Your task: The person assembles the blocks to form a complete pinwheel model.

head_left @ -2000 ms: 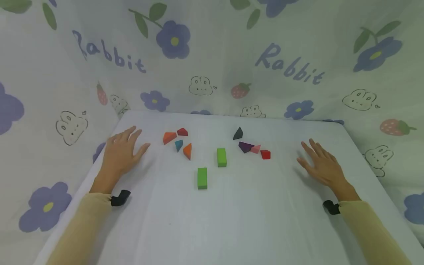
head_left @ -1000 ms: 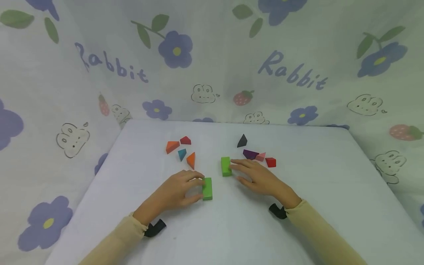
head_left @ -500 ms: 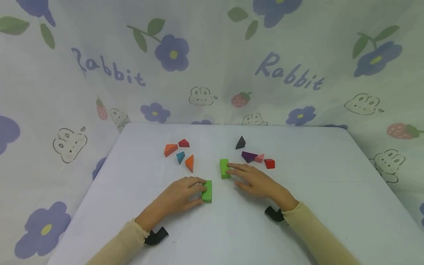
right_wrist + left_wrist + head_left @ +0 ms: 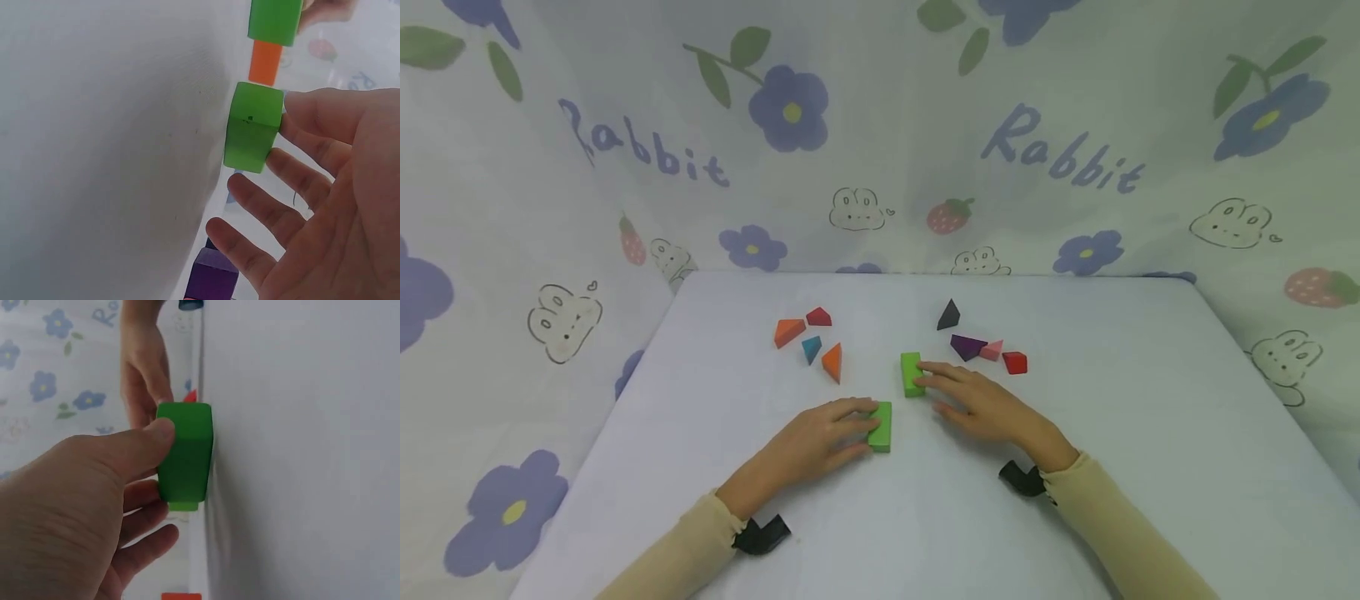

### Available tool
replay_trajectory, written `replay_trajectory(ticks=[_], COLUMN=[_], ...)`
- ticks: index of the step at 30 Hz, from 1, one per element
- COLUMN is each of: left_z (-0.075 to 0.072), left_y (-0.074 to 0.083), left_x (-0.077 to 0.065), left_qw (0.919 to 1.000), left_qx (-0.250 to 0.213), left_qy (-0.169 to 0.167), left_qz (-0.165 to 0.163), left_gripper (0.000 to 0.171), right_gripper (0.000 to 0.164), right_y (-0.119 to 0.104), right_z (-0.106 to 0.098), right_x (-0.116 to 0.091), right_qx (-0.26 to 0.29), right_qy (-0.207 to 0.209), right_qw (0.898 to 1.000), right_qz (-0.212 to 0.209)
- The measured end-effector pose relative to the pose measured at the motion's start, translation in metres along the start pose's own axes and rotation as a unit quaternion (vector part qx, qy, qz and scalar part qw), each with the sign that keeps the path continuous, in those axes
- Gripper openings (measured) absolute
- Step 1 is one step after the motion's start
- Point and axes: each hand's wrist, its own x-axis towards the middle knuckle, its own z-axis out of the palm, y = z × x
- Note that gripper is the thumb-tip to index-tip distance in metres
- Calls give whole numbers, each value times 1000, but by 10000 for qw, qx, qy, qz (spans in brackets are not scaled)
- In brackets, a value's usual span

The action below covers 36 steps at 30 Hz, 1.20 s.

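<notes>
Two green rectangular blocks lie near the middle of the white table. My left hand [image 4: 812, 440] is at the nearer green block [image 4: 881, 427]. In the left wrist view its thumb [image 4: 161, 430] presses the block's near end, with the index finger partly hidden behind the block and the other fingers loosely bent. My right hand [image 4: 985, 406] reaches to the farther green block [image 4: 912, 375] from the right. Its index and middle fingertips touch or hover at the block's right side, while the thumb stays apart; the right wrist view shows those fingers [image 4: 300, 175] spread and mostly straight.
Left of the blocks lie two orange pieces [image 4: 832, 363], a blue piece [image 4: 811, 348] and a dark red piece [image 4: 819, 317]. To the right are black [image 4: 950, 316], purple [image 4: 967, 347], pink [image 4: 992, 350] and red [image 4: 1015, 362] pieces. A rabbit-print cloth [image 4: 880, 167] hangs behind.
Both hands have come in from the table's sides to the green blocks. Over the last half second the left hand and the nearer block have shifted slightly right; the right hand has hardly moved.
</notes>
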Motion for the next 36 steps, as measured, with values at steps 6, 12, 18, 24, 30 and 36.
replay_trajectory(ticks=[6, 12, 18, 24, 30, 36], left_z=[5, 10, 11, 16, 19, 22], left_y=[1, 3, 5, 6, 2, 2], left_x=[1, 1, 6, 6, 5, 7], left_qw=[9999, 9990, 9979, 9985, 9974, 9940], left_qx=[-108, -96, -93, -154, -121, -227], left_qy=[126, 397, 596, 471, 643, 983], left_qz=[23, 202, 233, 218, 300, 429], left_gripper=[39, 37, 36, 39, 37, 33], right_gripper=[47, 54, 55, 56, 58, 57], right_y=[0, 1, 3, 1, 2, 2], right_z=[-1, -2, -3, 1, 3, 2], right_x=[0, 1, 7, 10, 13, 15], right_qx=[-37, -257, -320, -167, -146, -149], right_qy=[-17, 105, 14, -104, -165, -177], right_qw=[10000, 9996, 9993, 9994, 9993, 9993], right_qz=[36, -45, -177, -272, -288, -276])
